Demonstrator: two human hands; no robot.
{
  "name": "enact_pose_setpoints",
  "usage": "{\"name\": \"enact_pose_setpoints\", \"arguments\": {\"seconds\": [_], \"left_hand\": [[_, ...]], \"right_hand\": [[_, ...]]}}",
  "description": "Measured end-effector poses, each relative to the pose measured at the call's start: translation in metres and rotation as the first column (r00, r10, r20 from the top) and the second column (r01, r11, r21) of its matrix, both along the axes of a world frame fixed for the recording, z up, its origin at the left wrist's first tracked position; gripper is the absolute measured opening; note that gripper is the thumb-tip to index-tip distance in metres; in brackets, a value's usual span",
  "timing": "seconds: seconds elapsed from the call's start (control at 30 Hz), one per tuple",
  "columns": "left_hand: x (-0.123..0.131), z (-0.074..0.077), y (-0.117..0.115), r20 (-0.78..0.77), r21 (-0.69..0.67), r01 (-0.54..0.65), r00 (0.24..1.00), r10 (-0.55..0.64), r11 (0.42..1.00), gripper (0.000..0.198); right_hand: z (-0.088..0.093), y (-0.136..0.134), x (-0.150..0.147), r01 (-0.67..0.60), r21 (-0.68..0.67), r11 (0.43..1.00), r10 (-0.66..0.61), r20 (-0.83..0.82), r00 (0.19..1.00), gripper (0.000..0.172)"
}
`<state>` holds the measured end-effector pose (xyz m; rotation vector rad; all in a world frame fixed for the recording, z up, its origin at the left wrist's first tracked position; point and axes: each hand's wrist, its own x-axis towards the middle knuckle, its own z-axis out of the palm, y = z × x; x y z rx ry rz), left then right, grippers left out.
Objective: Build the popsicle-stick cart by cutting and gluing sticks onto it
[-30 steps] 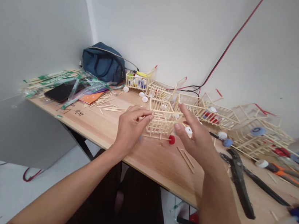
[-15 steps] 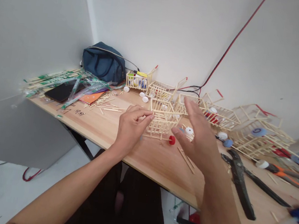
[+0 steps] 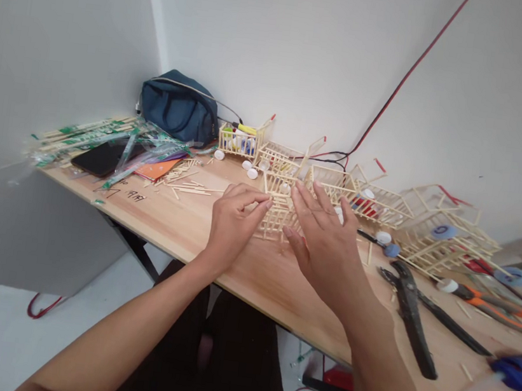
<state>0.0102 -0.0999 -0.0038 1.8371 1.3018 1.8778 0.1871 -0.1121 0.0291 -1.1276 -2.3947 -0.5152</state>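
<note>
Nearest: blurred blue object (image 3: 520, 377) at right edge of counter (image 3: 286, 298); can't make out what it is. Hands are apart, one at each end of the stick frame (image 3: 275, 212), which sits mid-counter toward the front edge. Left hand (image 3: 233, 224) has thumb and forefinger pinched on its left end. Right hand (image 3: 325, 236) is palm-down, fingers spread, across its right end; contact there is hidden by the fingers, so can't confirm touch. Right of that hand: black-handled pliers (image 3: 411, 327), then orange-handled pliers (image 3: 506, 308) just beyond. A bigger stick cart (image 3: 456, 244) with a red handle is behind those. Left side: phone (image 3: 97, 158) partly under plastic wrappers (image 3: 156, 137), orange card (image 3: 155, 169) and loose sticks (image 3: 190, 181) beside. Behind the frame, a row of stick carts (image 3: 333, 178), the leftmost loaded with coloured bits. Farthest: blue bag (image 3: 180, 111) by the wall, red-black cable (image 3: 411, 74) running up it.
</note>
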Motion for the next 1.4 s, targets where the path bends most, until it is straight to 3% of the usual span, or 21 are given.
{"name": "enact_pose_setpoints", "arguments": {"seconds": [0.23, 0.33, 0.5, 1.0, 1.4], "left_hand": [[0.000, -0.001, 0.000, 0.014, 0.011, 0.005, 1.000, -0.005, 1.000, 0.007], [0.000, 0.000, 0.000, 0.017, 0.008, 0.012, 1.000, -0.012, 1.000, 0.007], [0.001, 0.001, -0.001, 0.018, 0.001, 0.018, 1.000, -0.018, 1.000, 0.008], [0.001, 0.002, 0.000, 0.010, -0.007, 0.032, 0.999, -0.032, 0.999, 0.008], [0.000, 0.003, -0.001, -0.001, -0.020, 0.022, 1.000, -0.022, 1.000, 0.009]], "right_hand": [[0.005, 0.008, -0.002, -0.011, 0.092, 0.996, 0.019, -0.091, 0.996, 0.045], [0.012, 0.016, -0.005, -0.006, 0.144, 0.990, 0.028, -0.154, 0.988, 0.034], [0.015, 0.028, -0.010, -0.032, 0.234, 0.972, 0.063, -0.124, 0.990, 0.009], [0.007, 0.038, -0.010, -0.039, 0.206, 0.978, 0.094, -0.267, 0.959, 0.018], [0.009, 0.039, -0.009, -0.028, 0.156, 0.987, 0.069, -0.262, 0.962, 0.021]]}}
